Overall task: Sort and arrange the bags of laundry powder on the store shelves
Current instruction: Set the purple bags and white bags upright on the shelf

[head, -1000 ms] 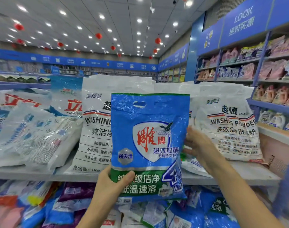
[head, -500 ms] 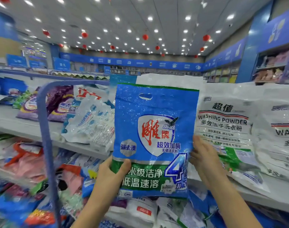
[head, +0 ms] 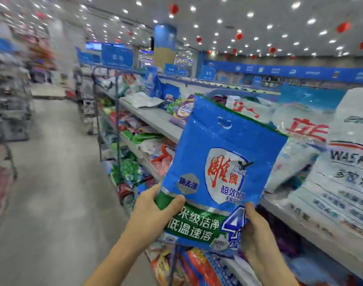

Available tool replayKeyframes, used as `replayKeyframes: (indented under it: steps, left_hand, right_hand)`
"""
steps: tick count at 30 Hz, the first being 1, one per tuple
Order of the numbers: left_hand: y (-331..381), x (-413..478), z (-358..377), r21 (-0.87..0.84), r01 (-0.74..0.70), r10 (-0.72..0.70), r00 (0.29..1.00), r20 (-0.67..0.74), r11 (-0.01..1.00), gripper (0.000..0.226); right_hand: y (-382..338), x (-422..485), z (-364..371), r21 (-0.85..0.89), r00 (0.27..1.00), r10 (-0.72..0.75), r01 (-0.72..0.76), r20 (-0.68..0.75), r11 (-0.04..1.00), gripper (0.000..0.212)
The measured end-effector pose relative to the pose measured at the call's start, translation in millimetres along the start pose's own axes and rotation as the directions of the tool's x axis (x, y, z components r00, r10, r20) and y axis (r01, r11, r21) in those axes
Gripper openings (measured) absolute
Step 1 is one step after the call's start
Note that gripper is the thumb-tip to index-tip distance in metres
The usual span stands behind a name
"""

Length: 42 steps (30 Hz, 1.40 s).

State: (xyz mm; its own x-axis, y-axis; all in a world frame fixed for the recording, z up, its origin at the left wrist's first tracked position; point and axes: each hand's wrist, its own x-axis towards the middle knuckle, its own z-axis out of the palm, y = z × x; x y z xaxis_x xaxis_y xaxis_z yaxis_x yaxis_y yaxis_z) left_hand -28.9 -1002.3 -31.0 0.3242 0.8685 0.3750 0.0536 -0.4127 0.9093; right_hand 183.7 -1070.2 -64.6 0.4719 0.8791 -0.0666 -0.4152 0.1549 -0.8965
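In the aisle, both hands — left hand (head: 153, 211), right hand (head: 257, 228) — grip the glossy blue plastic powder bag (head: 217, 174) low; support its base when shelving.

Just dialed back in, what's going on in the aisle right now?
A person holds a blue bag of laundry powder up, tilted, in front of the shelves. The left hand pinches its lower left corner, the right hand grips its lower right edge. It is not yet on a shelf. To the right, white washing powder bags stand on the top shelf.
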Motion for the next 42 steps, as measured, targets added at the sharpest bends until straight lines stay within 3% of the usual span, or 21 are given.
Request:
replayKeyframes:
  steps: [2,5,8,10,12,13,14,15,16,18,20,21,23,26,28,30,33,37,42]
  left_hand:
    - [-11.2,4.7,-28.0,-0.038,0.049,-0.051,0.997,-0.060,0.998,0.026]
    - [-28.9,18.7,-72.8,-0.028,0.083,-0.086,0.981,-0.173,0.996,0.015]
    - [-46.3,43.6,-122.2,0.049,0.104,-0.093,0.978,-0.186,0.993,0.013]
    - [-61.8,64.4,-156.1,0.132,0.105,-0.085,0.985,-0.149,0.986,0.022]
    - [-77.7,88.4,-189.0,0.236,0.088,-0.063,0.992,-0.113,0.968,0.038]
    - [-84.9,101.2,-206.1,0.301,0.081,-0.055,0.994,-0.096,0.950,0.043]
    - [-90.6,114.1,-222.9,0.363,0.082,-0.057,0.995,-0.081,0.928,0.046]
    - [-96.9,126.2,-239.9,0.411,0.083,-0.061,0.996,-0.067,0.908,0.048]
    - [-103.2,137.6,-256.8,0.431,0.085,-0.070,0.996,-0.050,0.898,0.049]
    - [-119.2,163.0,-291.0,0.403,0.106,-0.101,0.994,-0.035,0.909,0.046]
    - [-140.1,190.5,-320.0,0.350,0.154,-0.150,0.988,-0.040,0.924,0.032]
    - [-151.7,204.6,-331.6,0.322,0.178,-0.172,0.984,-0.047,0.930,0.022]
    - [-176.9,232.3,-350.7,0.255,0.218,-0.210,0.976,-0.058,0.942,0.006]
    - [-207.3,275.6,-365.6,0.143,0.274,-0.267,0.961,-0.066,0.951,0.007]
    - [-226.4,309.3,-370.4,0.063,0.314,-0.308,0.948,-0.079,0.947,0.011]
    - [-244.4,346.9,-371.7,0.009,0.323,-0.321,0.945,-0.064,0.946,0.015]
    - [-270.7,414.2,-369.9,-0.061,0.329,-0.331,0.943,-0.039,0.942,0.045]
    - [-298.5,524.4,-360.5,-0.122,0.348,-0.344,0.938,0.051,0.930,0.070]
    - [-316.2,658.7,-339.9,-0.222,0.269,-0.254,0.963,0.093,0.937,0.087]
  right_hand:
    - [15.7,15.9,32.5,0.060,0.991,0.116,-0.120,0.064,0.991,0.040]
    - [49.2,41.5,80.2,-0.002,0.983,0.164,-0.164,0.087,0.986,0.069]
    - [83.6,62.7,137.3,0.022,0.949,0.304,-0.307,0.087,0.951,0.050]
    - [108.8,85.7,179.4,-0.057,0.922,0.377,-0.373,0.088,0.926,0.043]
    - [131.6,108.8,220.4,-0.110,0.941,0.313,-0.300,0.125,0.947,0.079]
    - [144.7,123.1,243.0,-0.133,0.973,0.208,-0.195,0.098,0.972,0.095]
    - [145.6,132.2,269.5,-0.126,0.989,0.099,-0.085,0.108,0.988,0.127]
    - [151.5,151.2,288.6,-0.028,0.997,-0.005,0.007,0.078,1.000,0.076]
    - [157.2,162.3,304.7,0.014,0.992,-0.081,0.080,0.101,0.997,0.051]
    - [177.2,197.2,327.7,-0.010,0.996,-0.041,0.040,-0.074,0.999,0.036]
    - [206.0,230.1,346.5,-0.015,0.983,0.138,-0.141,-0.125,0.990,0.042]
    - [215.7,236.0,359.1,-0.028,0.967,0.242,-0.245,-0.080,0.969,0.058]
    - [231.6,259.9,379.8,-0.031,0.870,0.487,-0.486,0.076,0.873,0.090]
    - [235.0,302.9,391.3,-0.134,0.925,0.369,-0.356,0.088,0.925,0.089]
    - [228.8,337.1,405.9,-0.175,0.951,0.308,-0.297,0.039,0.939,0.047]
    - [219.2,367.5,416.3,-0.174,0.957,0.274,-0.254,0.098,0.951,0.026]
    - [195.9,416.3,431.1,-0.077,0.965,0.165,-0.152,0.203,0.985,0.043]
    - [153.5,493.4,457.3,-0.167,0.970,0.085,-0.048,0.226,0.985,0.056]
    - [100.5,584.2,486.4,-0.195,0.989,-0.085,0.108,0.119,0.975,0.040]
